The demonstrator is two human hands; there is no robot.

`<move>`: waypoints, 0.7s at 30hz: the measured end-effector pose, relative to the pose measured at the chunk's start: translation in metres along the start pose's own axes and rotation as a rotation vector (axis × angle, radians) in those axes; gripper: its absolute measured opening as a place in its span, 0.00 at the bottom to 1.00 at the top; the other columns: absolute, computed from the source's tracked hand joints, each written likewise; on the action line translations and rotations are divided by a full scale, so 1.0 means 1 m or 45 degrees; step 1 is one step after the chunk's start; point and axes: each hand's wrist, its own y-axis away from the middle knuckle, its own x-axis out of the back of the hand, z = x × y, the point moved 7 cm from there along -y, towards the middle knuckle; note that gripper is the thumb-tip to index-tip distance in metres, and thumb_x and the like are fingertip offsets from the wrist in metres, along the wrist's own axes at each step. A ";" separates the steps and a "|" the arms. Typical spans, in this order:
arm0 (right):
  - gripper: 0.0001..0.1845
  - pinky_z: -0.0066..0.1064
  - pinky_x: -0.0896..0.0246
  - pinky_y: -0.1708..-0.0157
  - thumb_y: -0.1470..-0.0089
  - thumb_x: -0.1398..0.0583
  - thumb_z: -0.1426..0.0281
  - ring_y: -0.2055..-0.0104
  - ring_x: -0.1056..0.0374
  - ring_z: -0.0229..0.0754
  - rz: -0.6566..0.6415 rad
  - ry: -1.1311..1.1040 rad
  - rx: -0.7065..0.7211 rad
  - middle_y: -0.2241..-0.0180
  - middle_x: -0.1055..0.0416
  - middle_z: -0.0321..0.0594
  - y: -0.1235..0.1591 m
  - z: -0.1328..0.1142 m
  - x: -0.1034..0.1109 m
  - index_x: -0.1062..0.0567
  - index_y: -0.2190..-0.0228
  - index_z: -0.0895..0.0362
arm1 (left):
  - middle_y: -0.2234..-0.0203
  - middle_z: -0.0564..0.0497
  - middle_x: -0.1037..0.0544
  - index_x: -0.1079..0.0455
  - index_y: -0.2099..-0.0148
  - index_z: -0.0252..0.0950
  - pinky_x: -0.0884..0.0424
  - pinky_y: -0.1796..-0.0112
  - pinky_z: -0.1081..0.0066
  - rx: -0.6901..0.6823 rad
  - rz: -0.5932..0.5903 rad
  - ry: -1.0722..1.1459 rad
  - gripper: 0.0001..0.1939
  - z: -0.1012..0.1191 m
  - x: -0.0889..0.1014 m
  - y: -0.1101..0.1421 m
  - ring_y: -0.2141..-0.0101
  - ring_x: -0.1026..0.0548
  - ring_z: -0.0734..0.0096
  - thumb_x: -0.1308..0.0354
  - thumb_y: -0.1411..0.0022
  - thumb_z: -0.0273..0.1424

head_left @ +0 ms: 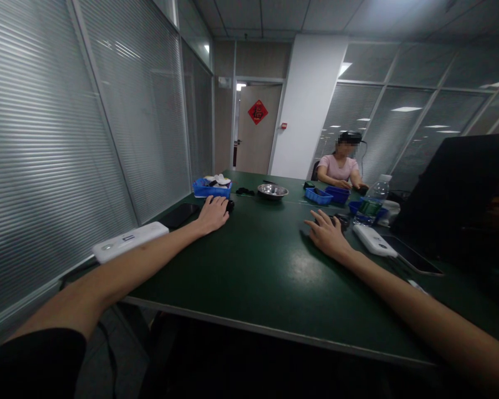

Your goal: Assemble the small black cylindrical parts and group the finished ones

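Note:
My left hand (213,214) rests palm down on the dark green table (258,260), its fingers laid over a small black object (230,206) whose shape I cannot make out. My right hand (326,233) lies flat with fingers spread, its fingertips touching another small dark object (341,221). Both forearms stretch out across the tabletop. A white power bank (128,241) lies beside my left forearm, and a second white power bank (374,240) lies just right of my right hand.
A black phone (179,215) lies at the left, another phone (416,258) at the right. Further back stand blue bins (211,189), a metal bowl (273,192) and a water bottle (374,200). A seated person (341,166) works at the far end. Window blinds line the left.

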 end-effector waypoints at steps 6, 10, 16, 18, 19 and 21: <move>0.25 0.71 0.57 0.36 0.33 0.51 0.65 0.27 0.56 0.63 -0.016 -0.020 -0.045 0.30 0.46 0.53 0.000 0.002 -0.002 0.29 0.40 0.54 | 0.31 0.37 0.41 0.43 0.30 0.31 0.54 0.34 0.46 0.036 0.005 0.070 0.31 -0.005 -0.007 -0.001 0.31 0.47 0.45 0.53 0.31 0.38; 0.24 0.69 0.55 0.36 0.33 0.50 0.65 0.27 0.56 0.62 -0.002 -0.007 -0.040 0.30 0.45 0.53 0.000 0.002 -0.001 0.28 0.40 0.54 | 0.31 0.39 0.41 0.39 0.33 0.32 0.54 0.34 0.47 0.034 0.049 0.051 0.26 -0.006 -0.007 -0.001 0.31 0.49 0.46 0.54 0.30 0.36; 0.23 0.70 0.54 0.37 0.34 0.49 0.67 0.27 0.55 0.62 0.008 -0.040 -0.050 0.31 0.43 0.53 0.002 0.001 0.000 0.27 0.42 0.54 | 0.33 0.39 0.39 0.33 0.40 0.34 0.52 0.35 0.46 -0.020 0.110 0.043 0.20 -0.005 -0.007 -0.002 0.32 0.48 0.47 0.54 0.28 0.36; 0.22 0.71 0.55 0.37 0.36 0.46 0.68 0.28 0.53 0.63 0.056 -0.115 -0.043 0.32 0.41 0.54 0.001 -0.006 0.012 0.25 0.43 0.54 | 0.34 0.39 0.37 0.30 0.42 0.35 0.50 0.36 0.45 -0.013 0.107 0.012 0.19 -0.007 -0.009 -0.003 0.32 0.46 0.47 0.53 0.28 0.35; 0.21 0.71 0.55 0.37 0.37 0.45 0.68 0.28 0.52 0.63 0.100 -0.180 -0.026 0.33 0.40 0.55 0.000 -0.011 0.024 0.24 0.45 0.55 | 0.34 0.39 0.37 0.29 0.43 0.36 0.49 0.36 0.45 -0.015 0.109 0.000 0.18 -0.008 -0.010 -0.004 0.32 0.46 0.47 0.53 0.29 0.34; 0.17 0.66 0.52 0.37 0.38 0.41 0.68 0.31 0.46 0.62 0.280 -0.387 0.018 0.37 0.34 0.55 -0.003 -0.023 0.061 0.22 0.49 0.56 | 0.35 0.40 0.36 0.28 0.45 0.36 0.48 0.37 0.45 -0.036 0.132 -0.014 0.17 -0.006 -0.009 -0.004 0.33 0.45 0.48 0.52 0.29 0.34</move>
